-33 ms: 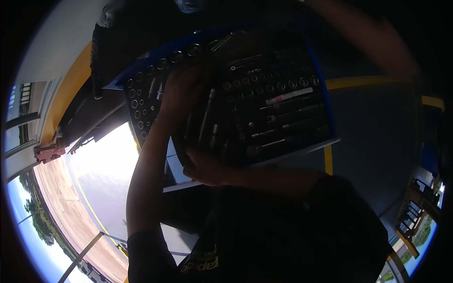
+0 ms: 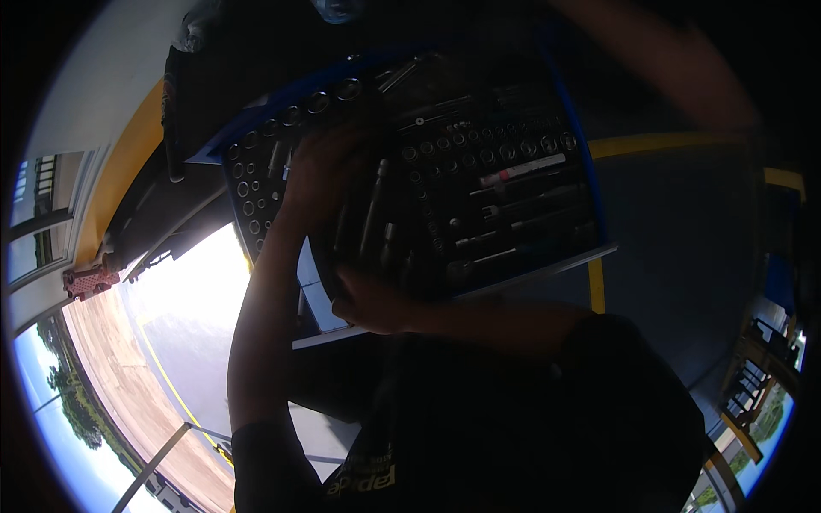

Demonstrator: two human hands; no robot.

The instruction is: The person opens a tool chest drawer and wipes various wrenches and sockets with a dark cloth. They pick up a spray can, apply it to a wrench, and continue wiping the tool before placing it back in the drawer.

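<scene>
A blue-edged tool drawer [image 2: 584, 141] holds dark trays of sockets and hand tools. Over its left part sits a black tool tray [image 2: 355, 227] with extension bars [image 2: 375, 205] in it. At this tray's near corner, my right hand [image 2: 376, 301] is closed round the edge. My left hand [image 2: 321, 175] rests over the far left of the same tray, beside a row of sockets [image 2: 244, 188]; its fingers are lost in shadow. By the near left corner, a pale patch of drawer bottom [image 2: 318, 295] shows past the tray.
Another person's arm [image 2: 667, 68] reaches in at the upper right. Yellow lines [image 2: 650, 147] mark the grey floor beyond the drawer. Strong daylight falls on the ground [image 2: 184, 282] at left. A red perforated block [image 2: 90, 282] lies near the wall.
</scene>
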